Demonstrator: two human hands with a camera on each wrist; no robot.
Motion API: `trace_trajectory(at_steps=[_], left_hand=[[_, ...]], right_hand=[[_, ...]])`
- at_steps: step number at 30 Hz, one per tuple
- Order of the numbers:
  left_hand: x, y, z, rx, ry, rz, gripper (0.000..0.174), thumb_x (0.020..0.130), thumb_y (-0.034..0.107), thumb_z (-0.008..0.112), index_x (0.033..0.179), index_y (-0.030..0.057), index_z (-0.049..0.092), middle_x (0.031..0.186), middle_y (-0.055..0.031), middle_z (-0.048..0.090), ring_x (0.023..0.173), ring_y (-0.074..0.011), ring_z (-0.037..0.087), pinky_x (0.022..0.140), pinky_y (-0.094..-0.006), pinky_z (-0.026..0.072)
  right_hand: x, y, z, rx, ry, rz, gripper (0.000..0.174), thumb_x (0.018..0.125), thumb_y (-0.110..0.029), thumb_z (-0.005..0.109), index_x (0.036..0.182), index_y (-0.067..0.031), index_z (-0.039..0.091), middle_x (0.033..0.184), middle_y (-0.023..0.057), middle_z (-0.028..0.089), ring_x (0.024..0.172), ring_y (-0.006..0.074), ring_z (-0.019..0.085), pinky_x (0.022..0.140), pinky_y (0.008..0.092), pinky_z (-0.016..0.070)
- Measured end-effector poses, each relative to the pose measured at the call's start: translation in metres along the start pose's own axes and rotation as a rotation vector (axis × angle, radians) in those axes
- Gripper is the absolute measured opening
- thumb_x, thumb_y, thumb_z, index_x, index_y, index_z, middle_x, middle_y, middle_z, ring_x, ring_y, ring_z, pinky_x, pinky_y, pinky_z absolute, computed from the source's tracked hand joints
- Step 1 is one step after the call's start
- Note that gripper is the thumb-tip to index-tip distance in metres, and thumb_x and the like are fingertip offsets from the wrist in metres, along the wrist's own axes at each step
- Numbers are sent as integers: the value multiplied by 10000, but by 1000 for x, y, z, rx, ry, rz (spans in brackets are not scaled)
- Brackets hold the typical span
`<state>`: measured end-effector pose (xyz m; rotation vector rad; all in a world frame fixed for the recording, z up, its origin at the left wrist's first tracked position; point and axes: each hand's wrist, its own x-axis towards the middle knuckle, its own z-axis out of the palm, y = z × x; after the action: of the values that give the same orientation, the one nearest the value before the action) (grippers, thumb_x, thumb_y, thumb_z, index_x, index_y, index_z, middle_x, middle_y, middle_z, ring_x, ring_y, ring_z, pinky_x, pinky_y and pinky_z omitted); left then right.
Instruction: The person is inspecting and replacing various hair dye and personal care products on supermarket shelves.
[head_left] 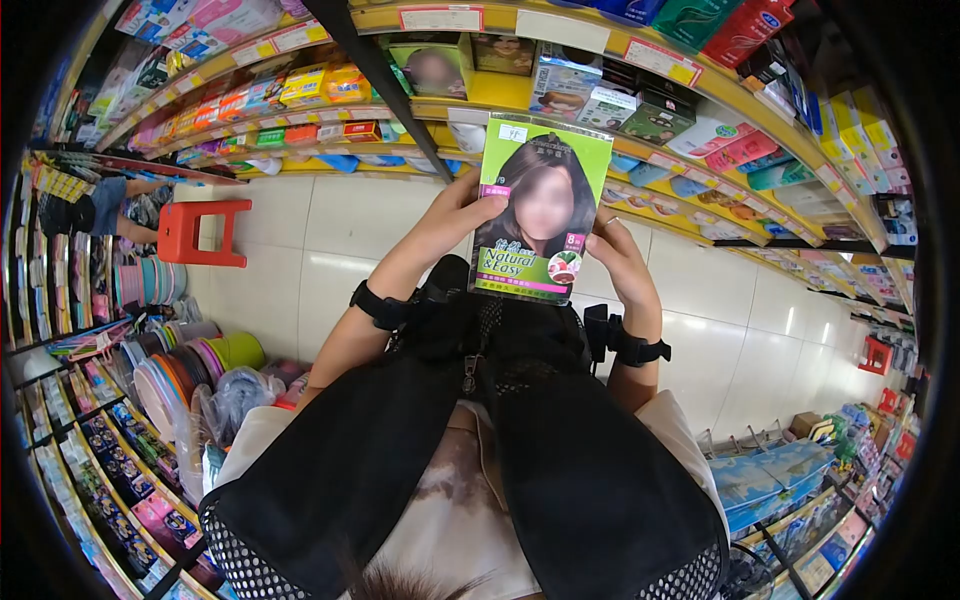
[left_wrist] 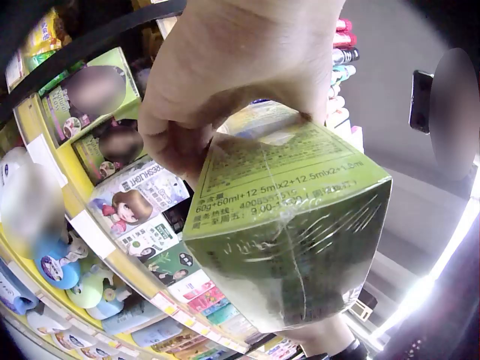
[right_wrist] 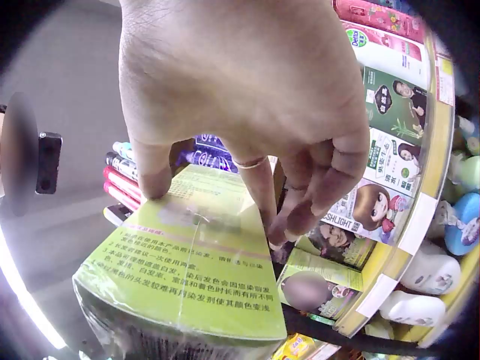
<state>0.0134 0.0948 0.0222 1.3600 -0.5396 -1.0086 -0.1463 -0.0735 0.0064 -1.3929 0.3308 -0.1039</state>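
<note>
In the head view a green hair dye box, marked "Natural & Easy", stands upright before the person's chest, its printed front facing the head camera. The left hand grips its left edge, thumb over the front and the other fingers behind. On the opposite edge the right hand, with a ring on one finger, holds it the same way. Clear wrap shines on the box side in the left wrist view. Small printed text covers the other side in the right wrist view.
Beyond the hands run shelves with more hair dye boxes and bottles. A red stool stands on the tiled floor at the left. Stacked basins and further shelves line the left; a blue display is at lower right.
</note>
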Motion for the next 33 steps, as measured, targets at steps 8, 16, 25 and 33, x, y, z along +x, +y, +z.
trace_trajectory(at_steps=[8,16,25,33], left_hand=[[2,-1,6,-3,-23,-5,498,783,229,556,1172,-23,374,1070,-79,484,968,-133,455,814,-255,375],[6,-1,12,5,-22,-16,508,781,238,557,1172,-26,368,1072,-82,477,961,-134,452,811,-257,375],[6,10,9,24,-44,20,513,781,249,552,1176,-19,363,1074,-84,474,967,-134,441,820,-258,365],[-9,21,0,-56,-18,47,497,784,223,541,1176,-19,354,1064,-74,477,962,-133,444,821,-258,364]], right_hand=[[-5,-4,0,84,14,-32,537,775,-137,533,1236,21,307,957,49,505,850,108,454,778,235,357],[-9,-1,-5,68,44,-29,533,781,-144,528,1235,26,305,978,52,504,857,106,456,787,239,355],[-10,-13,0,78,59,-34,547,780,-146,537,1242,23,299,969,45,501,829,96,459,777,231,361],[-9,-24,24,72,145,-31,524,783,-115,528,1239,22,308,986,49,482,839,110,465,775,235,369]])
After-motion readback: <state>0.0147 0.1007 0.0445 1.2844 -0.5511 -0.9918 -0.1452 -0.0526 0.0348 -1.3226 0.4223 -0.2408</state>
